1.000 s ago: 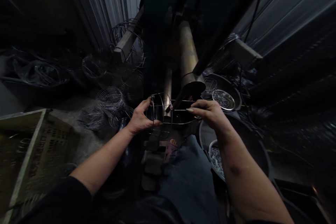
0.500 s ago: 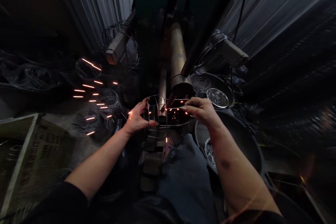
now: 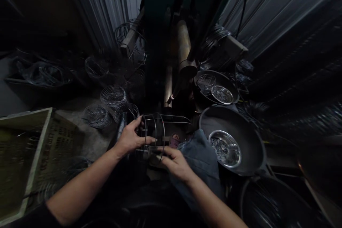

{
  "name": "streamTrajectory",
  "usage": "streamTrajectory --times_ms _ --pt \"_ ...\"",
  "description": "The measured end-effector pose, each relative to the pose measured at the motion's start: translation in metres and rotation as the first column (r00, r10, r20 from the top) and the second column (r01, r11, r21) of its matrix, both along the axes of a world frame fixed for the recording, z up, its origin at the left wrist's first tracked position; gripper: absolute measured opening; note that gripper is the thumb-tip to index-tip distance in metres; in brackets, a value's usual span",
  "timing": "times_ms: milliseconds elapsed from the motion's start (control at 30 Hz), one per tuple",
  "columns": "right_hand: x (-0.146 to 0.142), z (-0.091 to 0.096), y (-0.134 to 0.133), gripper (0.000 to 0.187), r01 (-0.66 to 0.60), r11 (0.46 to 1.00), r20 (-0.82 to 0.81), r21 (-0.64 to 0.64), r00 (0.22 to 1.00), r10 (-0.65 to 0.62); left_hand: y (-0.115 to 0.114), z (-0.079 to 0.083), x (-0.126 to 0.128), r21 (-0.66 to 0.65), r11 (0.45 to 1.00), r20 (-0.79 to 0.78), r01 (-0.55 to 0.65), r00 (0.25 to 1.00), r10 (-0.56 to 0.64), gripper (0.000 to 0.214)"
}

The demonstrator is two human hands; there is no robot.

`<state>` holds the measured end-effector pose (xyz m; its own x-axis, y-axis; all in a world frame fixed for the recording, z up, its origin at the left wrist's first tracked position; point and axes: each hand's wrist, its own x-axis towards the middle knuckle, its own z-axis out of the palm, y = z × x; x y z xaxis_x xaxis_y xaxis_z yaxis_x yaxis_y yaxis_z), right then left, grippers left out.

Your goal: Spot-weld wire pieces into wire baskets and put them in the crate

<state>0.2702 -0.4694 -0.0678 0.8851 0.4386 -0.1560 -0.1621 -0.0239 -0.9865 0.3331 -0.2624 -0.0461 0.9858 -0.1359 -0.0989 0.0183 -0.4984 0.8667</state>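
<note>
A small cage-like wire frame (image 3: pixel 164 131) of thin rods and rings is held low in front of me. My left hand (image 3: pixel 129 138) grips its left end, thumb in front and fingers behind. At the frame's lower right edge, my right hand (image 3: pixel 176 162) has its fingers closed on the wire. Just beyond the frame are the thick upper metal arm (image 3: pixel 184 48) and thinner lower rod (image 3: pixel 168 85) of what looks like a spot welder. The frame is apart from the welder's tip.
To the right, a large dark pan (image 3: pixel 251 149) holds a steel bowl (image 3: pixel 235 149) of small metal pieces. Another pan (image 3: pixel 235 94) stands behind it. Wire ring bundles (image 3: pixel 113 96) lie on the left floor, near a yellowish crate (image 3: pixel 44 149). Wire coils (image 3: pixel 213 42) hang on a bar.
The sparks have stopped. Both hands have drawn the wire frame down, away from the welder's tip. My right hand has moved left and lower, to the frame's lower edge.
</note>
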Motion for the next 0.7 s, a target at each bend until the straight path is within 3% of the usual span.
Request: streamTrajectory --times_ms 67,167,200,267,333,367,400,467,500,567,700 --pt "-0.02 -0.009 0.023 0.038 -0.038 0.974 -0.271 0.221 0.958 0.099 0.004 -0.003 -0.02 -0.041 0.994 -0.213 -0.101 0.973 0.09 0.095" --pt "-0.034 0.001 0.043 0.051 0.156 0.859 -0.517 0.488 0.844 0.141 0.011 -0.008 -0.035 -0.185 0.941 -0.441 -0.282 0.88 0.177 0.109" --pt "-0.034 0.008 0.046 0.055 0.214 0.829 -0.553 0.517 0.823 0.133 0.014 -0.009 -0.038 -0.219 0.919 -0.492 -0.327 0.851 0.185 0.113" --pt "-0.029 0.023 0.047 0.057 0.26 0.837 -0.583 0.482 0.808 0.085 0.022 -0.01 -0.041 -0.231 0.911 -0.495 -0.341 0.848 0.191 0.109" --pt "-0.015 0.036 0.044 0.047 0.279 0.882 -0.583 0.38 0.812 -0.006 0.032 -0.007 -0.046 -0.112 0.959 -0.257 -0.262 0.94 0.227 0.09" --pt "-0.005 0.041 0.041 0.041 0.298 0.898 -0.586 0.324 0.808 -0.057 0.037 -0.005 -0.048 -0.004 0.983 -0.047 -0.185 0.982 0.185 0.077" --pt "0.006 0.045 0.038 0.034 0.316 0.907 -0.593 0.28 0.8 -0.095 0.042 -0.003 -0.051 0.136 0.986 0.166 -0.092 0.984 0.069 0.065" --pt "0.029 0.05 0.029 0.019 0.303 0.932 -0.619 0.2 0.776 -0.119 0.047 0.001 -0.058 0.436 0.893 0.408 0.109 0.861 -0.304 0.06" --pt "0.038 0.05 0.025 0.012 0.274 0.948 -0.642 0.163 0.758 -0.109 0.048 0.0 -0.062 0.542 0.816 0.42 0.199 0.777 -0.469 0.066" --pt "0.05 0.048 0.017 0.006 0.232 0.969 -0.682 0.082 0.722 -0.115 0.045 -0.006 -0.07 0.633 0.708 0.376 0.313 0.675 -0.635 0.08" --pt "0.051 0.039 0.005 0.007 0.176 0.983 -0.71 -0.056 0.685 -0.163 0.03 -0.03 -0.088 0.611 0.712 0.367 0.346 0.673 -0.642 0.088"
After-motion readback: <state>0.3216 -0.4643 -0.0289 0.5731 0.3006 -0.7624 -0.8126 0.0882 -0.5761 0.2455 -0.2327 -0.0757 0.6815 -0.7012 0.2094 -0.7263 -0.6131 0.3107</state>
